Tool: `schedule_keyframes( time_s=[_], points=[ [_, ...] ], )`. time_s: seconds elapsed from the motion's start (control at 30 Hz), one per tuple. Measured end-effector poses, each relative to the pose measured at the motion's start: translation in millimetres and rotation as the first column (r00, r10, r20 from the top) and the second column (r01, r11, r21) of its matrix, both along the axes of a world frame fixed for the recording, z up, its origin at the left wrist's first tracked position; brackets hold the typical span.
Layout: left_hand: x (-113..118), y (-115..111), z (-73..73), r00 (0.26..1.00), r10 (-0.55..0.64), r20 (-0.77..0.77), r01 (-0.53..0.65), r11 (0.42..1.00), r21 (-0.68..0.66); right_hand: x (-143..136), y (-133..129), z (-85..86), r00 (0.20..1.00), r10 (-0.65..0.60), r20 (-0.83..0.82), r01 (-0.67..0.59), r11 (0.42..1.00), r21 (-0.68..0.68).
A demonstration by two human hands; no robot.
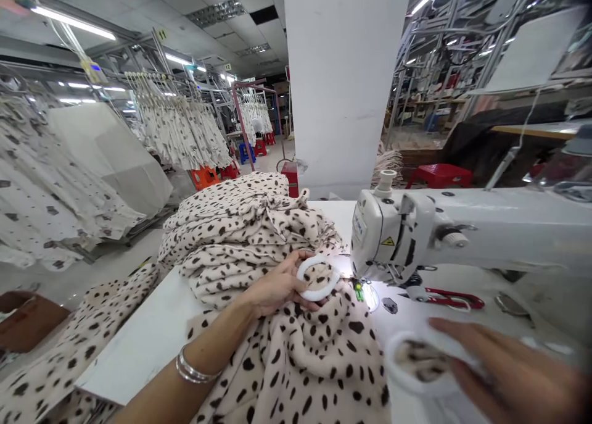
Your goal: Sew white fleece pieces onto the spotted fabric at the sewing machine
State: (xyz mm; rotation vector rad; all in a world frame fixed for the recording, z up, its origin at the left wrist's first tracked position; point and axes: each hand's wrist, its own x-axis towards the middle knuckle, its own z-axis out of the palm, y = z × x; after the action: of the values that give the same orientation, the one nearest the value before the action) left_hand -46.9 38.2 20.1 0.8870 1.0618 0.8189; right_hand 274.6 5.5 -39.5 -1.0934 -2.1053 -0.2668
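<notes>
My left hand [276,286], with bangles at the wrist, grips a small round spotted fabric piece with a white rim [318,277] by its left edge. It is just left of the sewing machine's needle area, above beige fleece with dark spots [319,362]. At the lower right, my right hand [513,365] is smeared by motion. Its thumb and fingers are around a second round piece with a white rim [407,381], equally blurred, over the white machine table. The fleece spreads from the table towards me.
The white sewing machine [398,239] stands to the right with its lamp lit. Red-handled snips [456,299] lie beneath its arm. Folded spotted fleece [240,220] is piled behind my left hand. A white pillar [340,91] rises beyond; garments [178,124] hang at left.
</notes>
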Motion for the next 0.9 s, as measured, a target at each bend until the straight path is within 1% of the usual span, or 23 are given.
schedule_keyframes(
  time_s=[0.03, 0.07, 0.1, 0.17, 0.2, 0.23, 0.3, 0.4, 0.47, 0.5, 0.57, 0.6, 0.7, 0.77, 0.83, 0.9],
  points=[
    [0.4, 0.0, -0.8, 1.0, 0.008, 0.015, -0.008, 1.0, -0.003, -21.6, -11.1, 8.3, 0.992, 0.025, 0.121, -0.03, 0.999, 0.038],
    [1.3, -0.3, -2.0, 0.999, 0.029, 0.026, -0.029, 1.0, -0.003, -44.8, -18.5, 18.2, 0.984, 0.043, 0.174, -0.067, 0.989, 0.133],
    [2.6, -0.8, -3.4, 0.998, 0.053, 0.035, -0.053, 0.999, -0.002, -68.3, -21.9, 28.6, 0.968, 0.103, 0.227, -0.146, 0.973, 0.179],
    [5.9, -2.4, -6.1, 0.995, 0.089, 0.05, -0.089, 0.996, -0.003, -111.0, -18.1, 45.2, 0.969, 0.116, 0.217, -0.168, 0.957, 0.238],
    [7.5, -3.2, -7.4, 0.994, 0.095, 0.061, -0.095, 0.995, -0.003, -128.2, -12.5, 49.3, 0.971, 0.109, 0.212, -0.162, 0.955, 0.249],
    [8.9, -3.7, -8.5, 0.992, 0.097, 0.077, -0.097, 0.995, -0.005, -141.6, -5.9, 49.8, 0.976, 0.086, 0.201, -0.133, 0.963, 0.234],
    [10.7, -3.8, -10.6, 0.988, 0.103, 0.115, -0.102, 0.995, -0.017, -157.1, 6.4, 41.3, 0.981, 0.058, 0.187, -0.098, 0.972, 0.212],
    [11.0, -1.5, -14.6, 0.973, 0.13, 0.189, -0.121, 0.991, -0.056, -157.1, 15.9, 18.1, 0.982, 0.094, 0.165, -0.122, 0.978, 0.171],
    [10.3, 0.5, -18.0, 0.96, 0.14, 0.245, -0.121, 0.989, -0.089, -149.9, 17.3, 6.7, 0.983, 0.157, 0.092, -0.167, 0.979, 0.117],
    [9.9, 1.4, -19.8, 0.952, 0.142, 0.271, -0.118, 0.988, -0.101, -146.5, 17.5, 3.6, 0.983, 0.182, 0.038, -0.185, 0.979, 0.083],
    [9.2, 2.4, -22.8, 0.938, 0.149, 0.312, -0.119, 0.986, -0.115, -142.4, 17.7, 1.6, 0.975, 0.214, -0.055, -0.213, 0.977, 0.031],
    [9.0, 2.6, -23.7, 0.933, 0.155, 0.324, -0.123, 0.985, -0.118, -141.9, 17.8, 1.9, 0.972, 0.223, -0.075, -0.222, 0.975, 0.016],
    [8.5, 2.1, -24.0, 0.93, 0.16, 0.33, -0.125, 0.984, -0.123, -144.5, 17.7, 3.3, 0.969, 0.239, -0.069, -0.239, 0.971, 0.008],
    [8.6, 1.4, -23.2, 0.933, 0.156, 0.325, -0.123, 0.985, -0.12, -147.9, 17.3, 3.8, 0.975, 0.218, -0.044, -0.217, 0.976, 0.031],
    [8.8, 0.8, -23.0, 0.935, 0.154, 0.318, -0.127, 0.986, -0.105, -151.2, 17.1, 5.1, 0.986, 0.169, -0.012, -0.168, 0.982, 0.085],
    [8.1, 1.2, -24.0, 0.939, 0.157, 0.307, -0.14, 0.987, -0.075, -153.1, 17.2, 8.1, 0.989, 0.147, 0.026, -0.149, 0.98, 0.129]
  ],
)
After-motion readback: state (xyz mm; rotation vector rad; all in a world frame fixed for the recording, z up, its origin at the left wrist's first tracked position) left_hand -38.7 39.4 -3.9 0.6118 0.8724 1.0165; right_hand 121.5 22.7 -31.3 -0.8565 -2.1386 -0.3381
